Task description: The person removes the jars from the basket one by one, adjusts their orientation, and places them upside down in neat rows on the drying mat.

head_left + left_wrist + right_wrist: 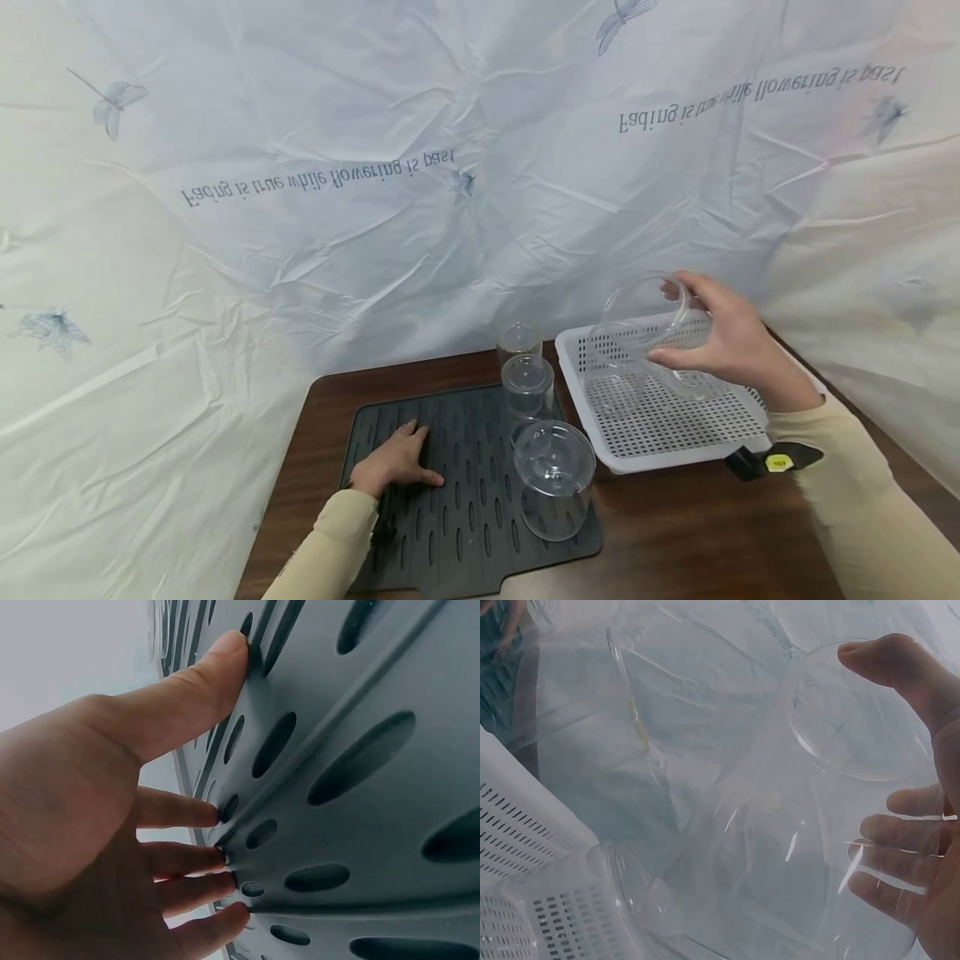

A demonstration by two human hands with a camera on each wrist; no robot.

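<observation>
My right hand (723, 333) grips a clear jar (633, 329) from its right side, holding it tilted above a white perforated basket (592, 442). In the right wrist view, the thumb presses near the round end of this clear jar (780, 832) and the other fingers curl along its wall. My left hand (397, 458) rests spread on a dark ribbed mat (465, 517) with oval slots; its fingertips touch the mat in the left wrist view. Along the mat's right side stand a large clear jar (555, 492) and a smaller clear jar (528, 390).
Behind those two, another clear jar (519, 342) with a yellowish tint stands near the back edge of the brown wooden table (667, 525). A pale printed sheet (375, 250) hangs close behind and around the table. Whether the basket holds a clear thing is hard to tell.
</observation>
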